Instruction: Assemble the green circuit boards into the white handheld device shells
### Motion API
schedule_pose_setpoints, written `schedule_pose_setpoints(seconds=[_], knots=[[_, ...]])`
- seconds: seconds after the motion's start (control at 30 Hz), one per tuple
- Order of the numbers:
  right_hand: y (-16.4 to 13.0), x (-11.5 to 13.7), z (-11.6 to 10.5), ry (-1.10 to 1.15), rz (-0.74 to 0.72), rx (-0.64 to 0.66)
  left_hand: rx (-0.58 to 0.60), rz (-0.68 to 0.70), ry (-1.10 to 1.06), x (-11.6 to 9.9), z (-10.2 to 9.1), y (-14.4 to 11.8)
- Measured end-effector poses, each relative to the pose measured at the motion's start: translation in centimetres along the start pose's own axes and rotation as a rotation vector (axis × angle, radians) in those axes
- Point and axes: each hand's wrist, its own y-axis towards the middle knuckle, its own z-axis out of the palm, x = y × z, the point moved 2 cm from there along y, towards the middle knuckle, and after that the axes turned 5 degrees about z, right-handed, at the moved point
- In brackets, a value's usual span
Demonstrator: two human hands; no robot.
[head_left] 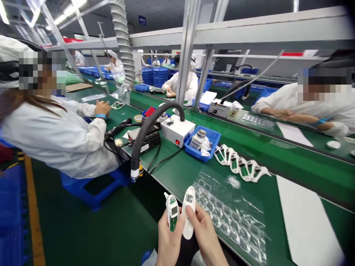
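Two white housing halves sit in the person's hands at the bottom of the view, just off the near edge of the green conveyor belt. The left hand grips the open half, the one showing a green circuit board and a small grey screen, with the thumb along its side. Just right of it, nearly touching, the right hand pinches the cover half between thumb and fingers; this piece stands upright, its small window near the top.

Left of the belt, a co-worker in a white coat sits on a blue stool. On the belt's near strip, a black corrugated hose arches beside a white control box, then a blue bin holding a bottle. Further right lies a row of white housings with green boards, overlapping one another. A clear blister tray lies flat just right of the hands, and a white sheet lies beyond it.
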Motion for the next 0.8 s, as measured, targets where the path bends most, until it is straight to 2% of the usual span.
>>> schedule_pose_setpoints(seconds=[0.07, 0.13, 0.2, 0.27, 0.37, 0.47, 0.53, 0.57, 0.63, 0.8], knots=[[0.6, -0.6, 0.5, 0.035, 0.050, 0.009, -0.029, -0.058, -0.140, 0.2, -1.8, 1.6], [1.3, -0.9, 1.1, 0.056, 0.060, 0.060, -0.128, -0.109, -0.257, 0.1, -4.1, 3.9], [2.2, -1.3, 2.1, 0.077, 0.071, 0.108, -0.226, -0.109, -0.307, -0.4, -6.4, 6.3], [3.4, -2.0, 3.7, 0.086, 0.112, 0.127, -0.257, -0.105, -0.326, -0.9, -8.3, 8.2], [5.6, -3.6, 8.1, 0.069, 0.206, 0.181, -0.284, -0.123, -0.343, -1.3, -10.5, 9.2], [7.5, -5.4, 13.6, 0.070, 0.299, 0.287, -0.371, -0.106, -0.344, -1.5, -12.7, 8.9], [8.1, -6.3, 16.4, 0.079, 0.350, 0.331, -0.438, -0.080, -0.343, -1.6, -13.9, 8.5], [8.1, -6.7, 17.2, 0.083, 0.365, 0.344, -0.461, -0.070, -0.343, -1.7, -14.3, 8.4], [7.8, -6.9, 17.4, 0.095, 0.363, 0.349, -0.473, -0.061, -0.345, -1.6, -14.3, 8.2], [7.5, -5.8, 13.8, 0.129, 0.265, 0.298, -0.365, -0.094, -0.352, -0.6, -10.9, 8.6]])
